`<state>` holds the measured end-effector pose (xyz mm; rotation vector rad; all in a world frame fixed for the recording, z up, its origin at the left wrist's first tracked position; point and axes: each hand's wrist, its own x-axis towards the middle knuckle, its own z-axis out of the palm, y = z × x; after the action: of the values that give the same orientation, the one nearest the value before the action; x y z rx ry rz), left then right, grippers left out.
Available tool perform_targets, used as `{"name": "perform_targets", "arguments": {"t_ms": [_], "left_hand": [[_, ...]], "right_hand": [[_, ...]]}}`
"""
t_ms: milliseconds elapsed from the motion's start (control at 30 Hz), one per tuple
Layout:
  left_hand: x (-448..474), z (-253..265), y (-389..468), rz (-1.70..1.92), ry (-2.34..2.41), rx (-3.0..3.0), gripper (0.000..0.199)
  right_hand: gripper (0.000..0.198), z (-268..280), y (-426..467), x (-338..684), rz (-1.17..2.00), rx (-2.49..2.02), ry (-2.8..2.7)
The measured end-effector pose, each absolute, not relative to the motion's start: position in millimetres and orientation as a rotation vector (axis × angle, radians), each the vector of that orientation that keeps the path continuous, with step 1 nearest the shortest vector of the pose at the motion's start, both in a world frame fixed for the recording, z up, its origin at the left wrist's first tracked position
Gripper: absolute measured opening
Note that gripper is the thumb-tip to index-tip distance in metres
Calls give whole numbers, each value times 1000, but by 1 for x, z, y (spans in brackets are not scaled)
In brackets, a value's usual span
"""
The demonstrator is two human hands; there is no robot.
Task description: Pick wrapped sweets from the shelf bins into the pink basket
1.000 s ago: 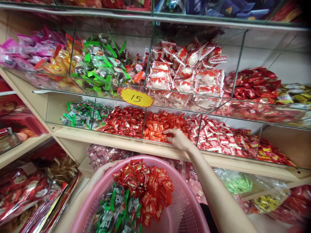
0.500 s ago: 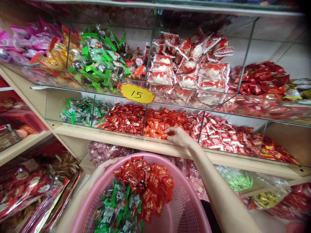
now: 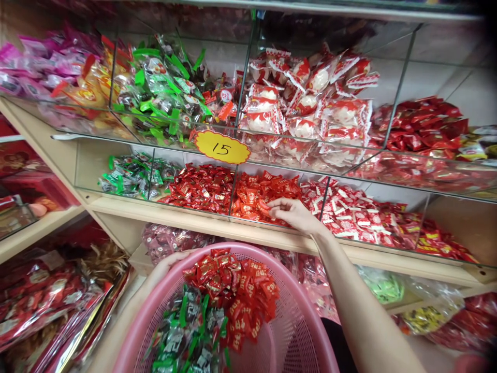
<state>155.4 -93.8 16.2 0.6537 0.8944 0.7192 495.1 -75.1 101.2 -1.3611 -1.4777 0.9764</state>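
Note:
My left hand (image 3: pixel 170 263) is wrapped over the far left rim of a pink plastic basket (image 3: pixel 324 331), its fingers partly hidden. In the basket lie green-and-clear wrapped candies (image 3: pixel 186 336), dark red candies (image 3: pixel 217 274) and orange-red candies (image 3: pixel 248 305). My right hand (image 3: pixel 293 213) reaches into a lower-shelf compartment of orange-red wrapped candies (image 3: pixel 248 192). Its thumb and fingers are pinched together on one of these candies, of which only a small part shows at the fingertips.
Glass dividers split the shelf; dark red candies (image 3: pixel 204 186) lie left, red-and-white candies (image 3: pixel 353 212) right. Above hangs a yellow price tag (image 3: pixel 222 147) reading 15, under larger wrapped sweets (image 3: pixel 303 109). A wooden shelf edge (image 3: pixel 194 223) runs below the bins. Bagged goods (image 3: pixel 174 243) sit underneath.
My right hand has shifted slightly to the right and up within the view, still at the orange-red candies. My left hand stays on the basket's rim, and the basket has barely moved.

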Motion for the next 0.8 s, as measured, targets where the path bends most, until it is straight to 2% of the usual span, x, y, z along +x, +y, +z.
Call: {"name": "perform_targets", "arguments": {"t_ms": [167,367,600,800], "left_hand": [[156,20,-97,717,881,620,53],[155,18,-95,707,872,624,54],[156,14,-94,716,911,628,29],[157,20,-97,731,938,611,25]], "right_hand": [[33,107,-79,497,938,-1316,-1361],[32,109,-114,485,693,-1168,-1425],[23,72,-193,459,671,-1301,-2027],[23,40,-219,454,529,-1344,-2517]]}}
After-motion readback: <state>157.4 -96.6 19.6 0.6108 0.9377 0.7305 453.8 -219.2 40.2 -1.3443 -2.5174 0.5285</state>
